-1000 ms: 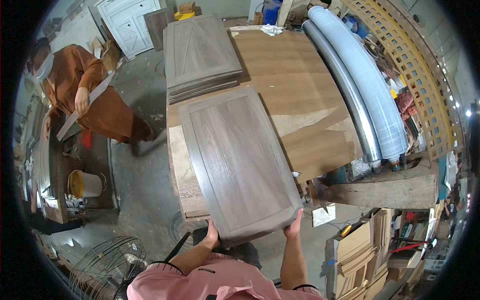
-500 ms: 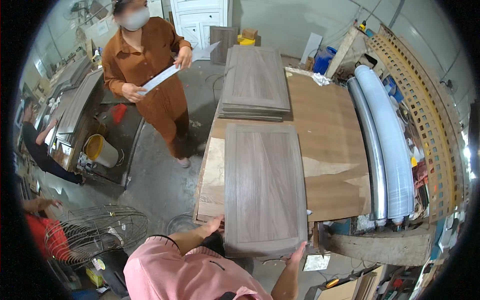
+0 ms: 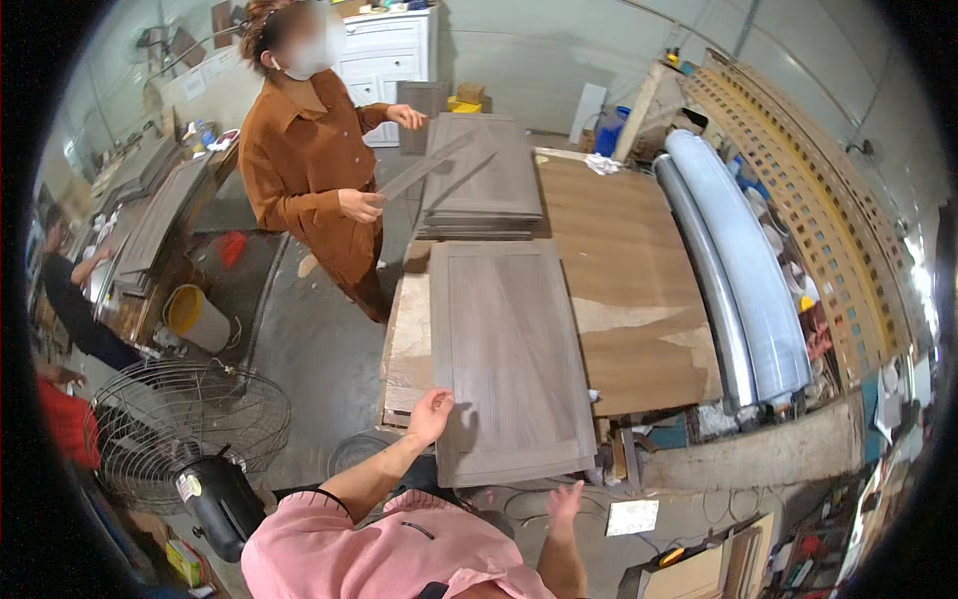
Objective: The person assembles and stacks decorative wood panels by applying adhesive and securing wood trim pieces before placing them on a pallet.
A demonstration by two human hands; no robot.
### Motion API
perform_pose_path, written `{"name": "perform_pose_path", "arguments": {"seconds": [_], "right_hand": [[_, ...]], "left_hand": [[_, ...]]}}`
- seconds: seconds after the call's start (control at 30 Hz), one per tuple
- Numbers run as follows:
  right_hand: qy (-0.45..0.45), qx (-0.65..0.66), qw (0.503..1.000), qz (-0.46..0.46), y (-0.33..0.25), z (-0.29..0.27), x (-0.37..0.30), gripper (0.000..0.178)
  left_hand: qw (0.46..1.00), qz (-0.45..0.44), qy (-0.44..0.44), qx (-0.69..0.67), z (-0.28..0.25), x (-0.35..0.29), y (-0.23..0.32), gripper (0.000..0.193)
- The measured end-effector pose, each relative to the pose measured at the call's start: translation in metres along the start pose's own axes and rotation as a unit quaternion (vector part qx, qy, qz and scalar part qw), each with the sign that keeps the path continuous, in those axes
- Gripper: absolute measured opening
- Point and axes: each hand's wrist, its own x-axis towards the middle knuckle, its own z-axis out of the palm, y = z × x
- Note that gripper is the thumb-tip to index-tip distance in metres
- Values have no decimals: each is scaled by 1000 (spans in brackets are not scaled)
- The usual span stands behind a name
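Note:
A grey-brown wood-grain cabinet door panel (image 3: 514,349) lies on the work table right in front of me. My left hand (image 3: 431,415) is at the panel's left edge, casting a shadow on its face; its fingers are loosely bent and hold nothing I can see. Just off the panel's front right corner, my right hand (image 3: 566,502) has its fingers spread and is apart from the panel. Beyond lies a stack of similar panels (image 3: 489,190). Across it a co-worker in brown (image 3: 309,170) holds a long grey strip (image 3: 429,168) in one hand, the other hand raised.
Brown sheet (image 3: 629,280) covers the table. Wrapped film rolls (image 3: 743,270) lie along its right side. A wire-cage fan (image 3: 190,429) stands close on my left, and a white bucket (image 3: 200,319) farther off. More panels (image 3: 165,215) are stacked on a left bench.
Both my hands have come off the panel's edges; the left moved up along its side. The co-worker stepped toward the stack and brought the strip over it, freeing one hand.

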Motion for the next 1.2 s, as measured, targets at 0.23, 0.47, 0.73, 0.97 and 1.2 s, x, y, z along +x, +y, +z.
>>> {"name": "perform_pose_path", "arguments": {"seconds": [0.23, 0.47, 0.73, 0.97, 1.2], "right_hand": [[35, -90, 989, 113, 122, -107, -55, 65], [-1, -326, 945, 31, 224, -195, -18, 56], [89, -18, 995, 44, 100, -53, -73, 54], [112, -25, 993, -7, 106, -69, -88, 49], [144, -125, 980, 62, 157, -103, -102, 47]], "left_hand": [[991, 34, -107, -69, 31, -11, 7, 26], [960, 39, -252, -118, 57, -31, 61, 26], [917, 91, -374, -106, 72, -74, 129, 30], [853, 136, -486, -133, 82, -107, 193, 32], [809, 225, -521, -152, 68, -136, 245, 40]]}}
